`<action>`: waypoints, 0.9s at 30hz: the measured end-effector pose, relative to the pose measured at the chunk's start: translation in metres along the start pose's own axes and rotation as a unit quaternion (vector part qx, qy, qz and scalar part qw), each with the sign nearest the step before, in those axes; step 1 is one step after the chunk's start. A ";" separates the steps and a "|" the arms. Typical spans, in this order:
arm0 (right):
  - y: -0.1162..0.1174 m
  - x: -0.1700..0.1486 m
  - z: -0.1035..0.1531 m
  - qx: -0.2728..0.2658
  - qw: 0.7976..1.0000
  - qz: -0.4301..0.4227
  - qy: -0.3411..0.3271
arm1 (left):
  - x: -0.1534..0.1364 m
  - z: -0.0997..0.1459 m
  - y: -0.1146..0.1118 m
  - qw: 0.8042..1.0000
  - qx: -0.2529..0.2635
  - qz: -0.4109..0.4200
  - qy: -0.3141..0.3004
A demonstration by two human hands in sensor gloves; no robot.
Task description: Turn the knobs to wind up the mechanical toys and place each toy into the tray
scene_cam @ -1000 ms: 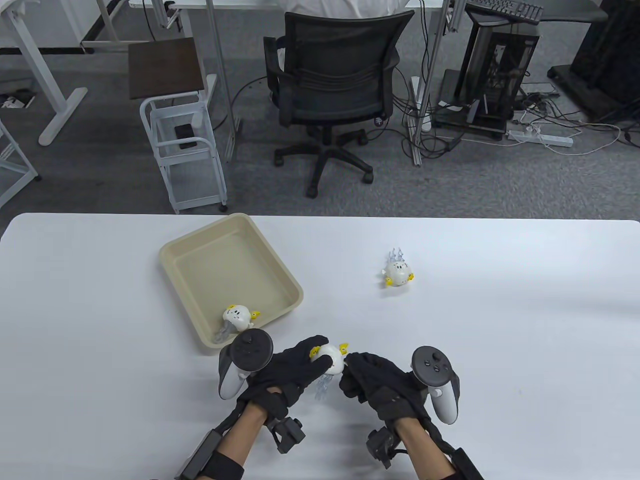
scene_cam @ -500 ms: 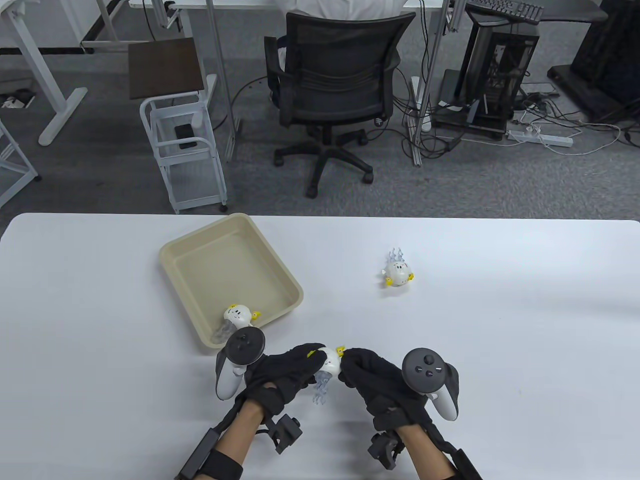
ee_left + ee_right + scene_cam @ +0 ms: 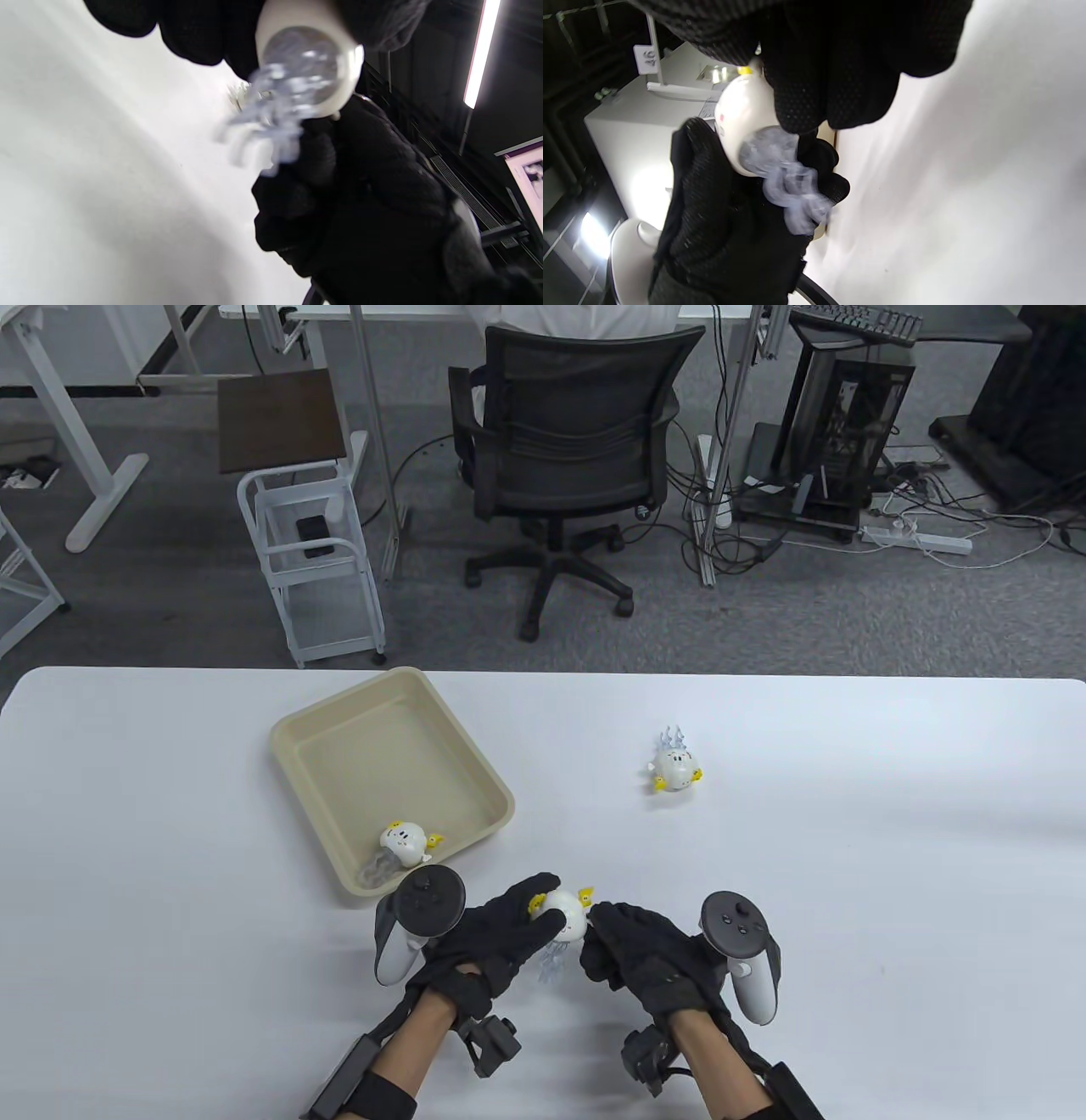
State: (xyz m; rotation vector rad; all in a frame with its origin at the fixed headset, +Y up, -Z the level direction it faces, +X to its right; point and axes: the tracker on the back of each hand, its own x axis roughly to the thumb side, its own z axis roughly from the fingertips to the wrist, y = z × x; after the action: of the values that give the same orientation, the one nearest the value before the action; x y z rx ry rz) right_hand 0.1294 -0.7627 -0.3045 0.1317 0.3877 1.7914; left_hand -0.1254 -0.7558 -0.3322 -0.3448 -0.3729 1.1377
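The table view sits high in front of me, looking down over the white surface [image 3: 848, 857] toward the office chair [image 3: 567, 441] beyond. My left wrist camera looks up from below, very close, at the toy [image 3: 305, 72] and my right hand [image 3: 373, 203]. My right wrist camera, tilted on its side and just as near, catches the same toy [image 3: 746, 127] and my left hand [image 3: 721, 220]. All three views share that toy.
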 end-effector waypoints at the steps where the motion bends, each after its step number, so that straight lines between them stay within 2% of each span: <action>1: 0.001 0.001 0.000 0.004 1.000 0.008 -0.004 | -0.002 -0.001 0.000 1.000 -0.001 0.016 0.008; 11: 0.004 0.010 0.004 -0.007 0.994 0.099 -0.046 | -0.012 -0.002 0.002 0.995 -0.030 0.069 0.059; 17: 0.002 0.018 0.007 -0.030 0.986 0.148 -0.065 | -0.011 -0.001 0.001 0.996 -0.038 0.071 0.045; 19: 0.000 0.016 0.007 -0.040 0.989 0.129 -0.055 | -0.004 -0.001 -0.001 0.997 -0.040 0.062 0.012; 23: -0.005 0.002 0.002 -0.019 1.000 0.004 -0.010 | 0.008 0.001 -0.003 0.999 -0.032 0.017 -0.037; 27: -0.004 -0.004 0.002 -0.014 0.998 -0.059 0.021 | 0.014 0.003 -0.004 0.998 -0.029 -0.017 -0.049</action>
State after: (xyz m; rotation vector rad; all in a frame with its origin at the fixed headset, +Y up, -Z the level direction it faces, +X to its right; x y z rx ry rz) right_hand 0.1346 -0.7650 -0.3037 0.0506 0.3913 1.6838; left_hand -0.1185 -0.7445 -0.3262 -0.3322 -0.4975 1.1146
